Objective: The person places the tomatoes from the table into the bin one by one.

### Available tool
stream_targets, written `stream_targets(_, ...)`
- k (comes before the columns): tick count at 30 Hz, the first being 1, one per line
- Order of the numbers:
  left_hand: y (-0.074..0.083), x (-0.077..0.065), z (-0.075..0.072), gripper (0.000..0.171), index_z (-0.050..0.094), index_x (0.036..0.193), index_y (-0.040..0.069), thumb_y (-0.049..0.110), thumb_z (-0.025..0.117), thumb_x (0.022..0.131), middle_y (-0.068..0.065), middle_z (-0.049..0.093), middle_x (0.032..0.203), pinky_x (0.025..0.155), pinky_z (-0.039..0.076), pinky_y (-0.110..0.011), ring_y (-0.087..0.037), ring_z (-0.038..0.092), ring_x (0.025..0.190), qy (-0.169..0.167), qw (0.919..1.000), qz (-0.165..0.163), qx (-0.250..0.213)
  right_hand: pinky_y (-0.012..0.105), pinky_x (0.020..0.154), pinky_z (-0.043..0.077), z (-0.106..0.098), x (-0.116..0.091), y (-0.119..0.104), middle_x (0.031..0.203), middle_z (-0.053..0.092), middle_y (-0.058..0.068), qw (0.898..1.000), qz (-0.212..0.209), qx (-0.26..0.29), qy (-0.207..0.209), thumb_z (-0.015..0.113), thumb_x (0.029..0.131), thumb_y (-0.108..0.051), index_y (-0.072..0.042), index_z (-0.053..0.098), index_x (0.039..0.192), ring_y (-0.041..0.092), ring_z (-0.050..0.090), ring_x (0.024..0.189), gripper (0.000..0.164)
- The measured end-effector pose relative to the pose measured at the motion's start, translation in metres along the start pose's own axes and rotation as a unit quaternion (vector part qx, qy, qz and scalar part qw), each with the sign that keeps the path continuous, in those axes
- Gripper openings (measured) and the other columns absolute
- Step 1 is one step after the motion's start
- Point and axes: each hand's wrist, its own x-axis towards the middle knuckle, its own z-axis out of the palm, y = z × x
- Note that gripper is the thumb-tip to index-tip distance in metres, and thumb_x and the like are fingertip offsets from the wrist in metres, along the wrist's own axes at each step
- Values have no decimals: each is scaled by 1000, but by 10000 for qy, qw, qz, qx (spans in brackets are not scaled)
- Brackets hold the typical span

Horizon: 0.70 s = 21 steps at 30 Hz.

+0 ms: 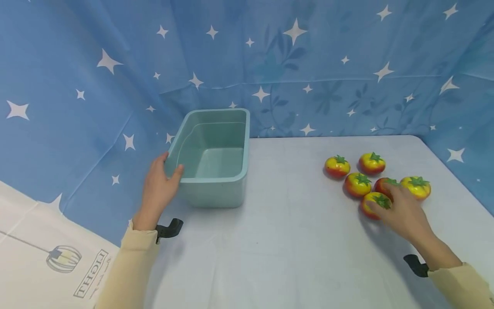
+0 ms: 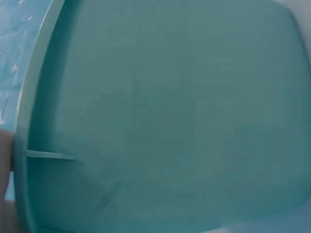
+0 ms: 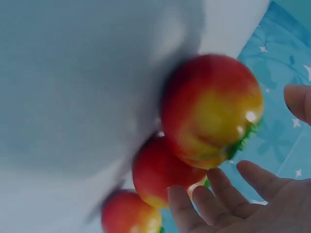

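A green plastic bin (image 1: 210, 195) stands at the left of the table, with nothing inside it. My left hand (image 1: 158, 184) holds its near left corner, thumb over the near rim and fingers along the left side. The left wrist view is filled by the bin's wall (image 2: 160, 107), with parts of fingers at the left edge. On the right, my right hand (image 1: 405, 210) reaches over red-and-yellow tomatoes. Its thumb and fingers are spread around the nearest tomato (image 1: 372, 201). In the right wrist view, gaps show between that tomato (image 3: 211, 109) and the thumb.
Several more tomatoes, among them one at the left (image 1: 337, 167), one at the back (image 1: 372, 164) and one at the right (image 1: 417, 189), lie grouped on the white tabletop (image 1: 285, 240). Behind the table hangs a blue star-patterned cloth (image 1: 328, 51), which continues down the left side.
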Motion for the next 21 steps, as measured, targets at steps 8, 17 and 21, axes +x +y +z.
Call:
stream_targets(8, -7, -3, 8, 61, 22, 155, 6, 18, 41, 98, -19, 32, 155, 105, 32, -60, -42, 35, 136, 347, 9923, -634, -1007, 74, 90, 31, 14, -11, 12, 137, 29, 42, 9992, 352, 29, -175, 63, 84, -61, 11, 26, 146, 57, 31, 117, 102)
stream_targets(17, -5, -6, 11, 61, 28, 153, 6, 9, 35, 92, -24, 44, 144, 89, 39, -55, -39, 48, 116, 477, 9910, -653, -1065, 72, 89, 35, 16, -9, 8, 134, 32, 43, 9974, 590, 297, -295, 69, 82, -57, 13, 23, 144, 56, 35, 113, 104)
stream_targets(21, 0, -7, 14, 61, 31, 151, 6, 9, 37, 91, -24, 45, 143, 84, 39, -51, -37, 49, 109, 410, 9923, -590, -1012, 71, 88, 37, 16, -8, 7, 132, 32, 42, 9953, 781, 367, -440, 70, 81, -58, 14, 19, 144, 55, 37, 110, 109)
